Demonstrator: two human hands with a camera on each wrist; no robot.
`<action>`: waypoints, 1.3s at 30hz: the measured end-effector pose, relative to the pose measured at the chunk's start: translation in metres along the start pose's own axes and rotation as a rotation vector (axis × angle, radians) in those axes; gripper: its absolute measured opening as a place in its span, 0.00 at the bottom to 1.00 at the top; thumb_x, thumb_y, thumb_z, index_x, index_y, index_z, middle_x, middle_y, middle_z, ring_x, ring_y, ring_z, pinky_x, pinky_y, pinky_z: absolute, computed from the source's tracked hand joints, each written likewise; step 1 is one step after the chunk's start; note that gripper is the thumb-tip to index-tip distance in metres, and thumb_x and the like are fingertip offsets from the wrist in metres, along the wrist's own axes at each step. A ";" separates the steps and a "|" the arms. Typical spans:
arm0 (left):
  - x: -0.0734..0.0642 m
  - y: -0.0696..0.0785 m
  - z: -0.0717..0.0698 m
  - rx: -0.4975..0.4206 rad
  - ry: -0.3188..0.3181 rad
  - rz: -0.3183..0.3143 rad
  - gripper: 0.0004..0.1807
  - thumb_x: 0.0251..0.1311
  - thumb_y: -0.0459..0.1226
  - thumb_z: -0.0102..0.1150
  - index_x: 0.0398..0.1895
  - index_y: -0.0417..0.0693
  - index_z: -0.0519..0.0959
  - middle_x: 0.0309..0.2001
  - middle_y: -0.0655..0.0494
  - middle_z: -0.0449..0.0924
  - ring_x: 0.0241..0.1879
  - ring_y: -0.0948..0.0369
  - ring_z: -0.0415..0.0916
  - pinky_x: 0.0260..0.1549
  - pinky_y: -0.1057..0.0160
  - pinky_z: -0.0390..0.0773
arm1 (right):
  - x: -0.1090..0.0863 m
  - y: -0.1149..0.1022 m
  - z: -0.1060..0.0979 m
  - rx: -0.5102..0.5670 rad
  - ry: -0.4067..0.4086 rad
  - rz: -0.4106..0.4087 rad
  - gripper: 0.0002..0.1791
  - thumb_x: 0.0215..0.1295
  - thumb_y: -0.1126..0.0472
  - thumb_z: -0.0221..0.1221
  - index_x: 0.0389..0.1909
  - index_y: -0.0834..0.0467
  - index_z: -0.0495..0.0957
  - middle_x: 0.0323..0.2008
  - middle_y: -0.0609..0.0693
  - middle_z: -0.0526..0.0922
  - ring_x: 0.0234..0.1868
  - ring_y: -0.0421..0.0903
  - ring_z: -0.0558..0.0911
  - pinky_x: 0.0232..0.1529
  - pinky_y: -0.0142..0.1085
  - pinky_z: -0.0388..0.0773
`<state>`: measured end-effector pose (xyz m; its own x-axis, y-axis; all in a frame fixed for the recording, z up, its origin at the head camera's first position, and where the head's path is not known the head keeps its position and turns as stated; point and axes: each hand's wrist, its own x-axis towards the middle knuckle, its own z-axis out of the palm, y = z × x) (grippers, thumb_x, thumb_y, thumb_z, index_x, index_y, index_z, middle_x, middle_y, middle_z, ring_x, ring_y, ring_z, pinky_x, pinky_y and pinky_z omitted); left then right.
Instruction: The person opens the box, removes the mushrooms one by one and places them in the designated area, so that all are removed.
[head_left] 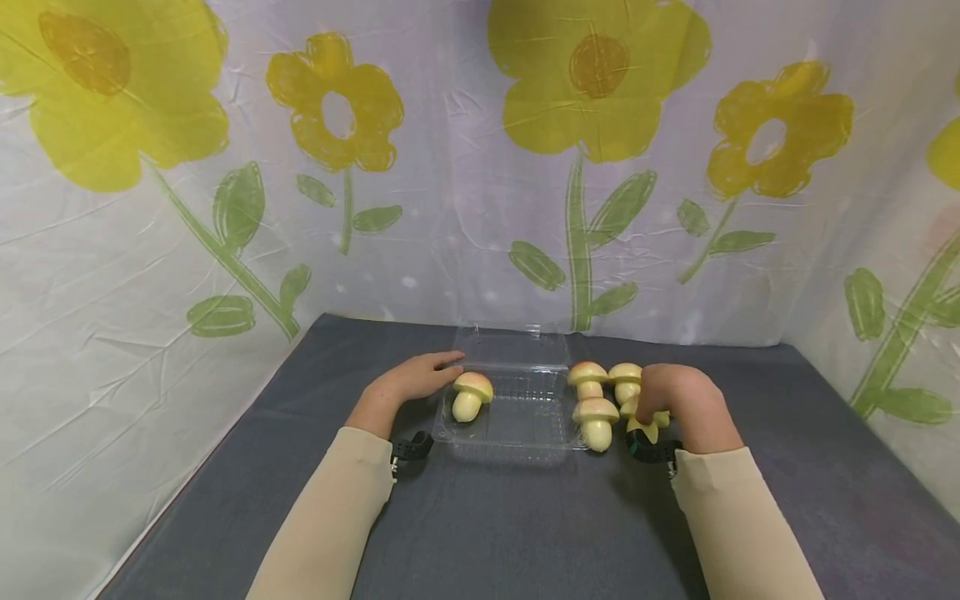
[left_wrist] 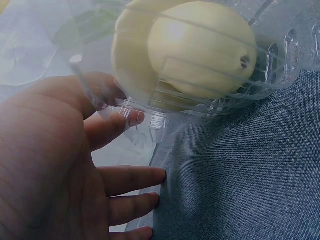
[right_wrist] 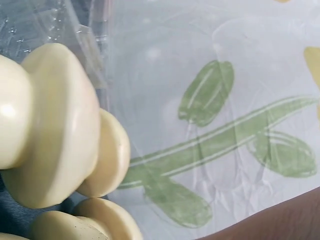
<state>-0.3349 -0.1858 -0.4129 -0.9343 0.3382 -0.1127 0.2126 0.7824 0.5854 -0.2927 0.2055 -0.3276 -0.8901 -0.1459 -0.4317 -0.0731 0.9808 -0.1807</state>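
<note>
My left hand [head_left: 420, 377] is at the left side of a clear plastic clamshell box [head_left: 525, 442] with its lid folded back. In the left wrist view its thumb and forefinger touch the rim, and the other fingers stretch out straight. One model mushroom [head_left: 467, 406], cream with a reddish cap top, lies inside the box at the left. My right hand [head_left: 678, 400] bends down over a group of similar mushrooms [head_left: 596, 429] just right of the box. Its fingertips are hidden, so I cannot tell whether they grip one. Pale mushrooms [right_wrist: 55, 125] fill the left of the right wrist view.
A dark grey cloth [head_left: 510, 525] covers the table. White curtains with printed yellow flowers [head_left: 600, 67] stand behind and at both sides. The raised clear lid [head_left: 510, 343] leans toward the back curtain. Each wrist wears a black strap [head_left: 412, 447].
</note>
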 end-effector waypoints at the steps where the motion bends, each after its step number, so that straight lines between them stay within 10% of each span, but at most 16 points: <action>1: 0.000 0.000 0.000 0.000 0.000 0.000 0.32 0.80 0.55 0.44 0.82 0.59 0.60 0.78 0.47 0.60 0.75 0.43 0.58 0.70 0.35 0.62 | 0.001 0.000 0.001 0.008 -0.001 0.011 0.18 0.47 0.70 0.57 0.15 0.47 0.59 0.18 0.45 0.58 0.23 0.43 0.55 0.25 0.37 0.54; 23: 0.000 0.000 0.000 0.005 0.002 0.007 0.31 0.81 0.54 0.44 0.82 0.57 0.60 0.78 0.46 0.60 0.75 0.42 0.58 0.70 0.35 0.62 | 0.006 0.000 0.002 0.029 -0.012 -0.001 0.24 0.48 0.69 0.59 0.12 0.44 0.56 0.16 0.42 0.52 0.21 0.41 0.50 0.23 0.34 0.49; 39: 0.000 -0.001 0.000 -0.004 -0.003 0.006 0.31 0.81 0.54 0.44 0.81 0.57 0.60 0.78 0.46 0.60 0.75 0.42 0.59 0.69 0.35 0.63 | -0.017 -0.007 -0.012 0.061 0.049 -0.072 0.12 0.57 0.58 0.64 0.23 0.56 0.71 0.26 0.48 0.66 0.28 0.46 0.66 0.31 0.41 0.64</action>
<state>-0.3356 -0.1866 -0.4132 -0.9322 0.3442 -0.1115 0.2168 0.7781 0.5896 -0.2820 0.2032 -0.3084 -0.9045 -0.2075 -0.3726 -0.1113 0.9582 -0.2636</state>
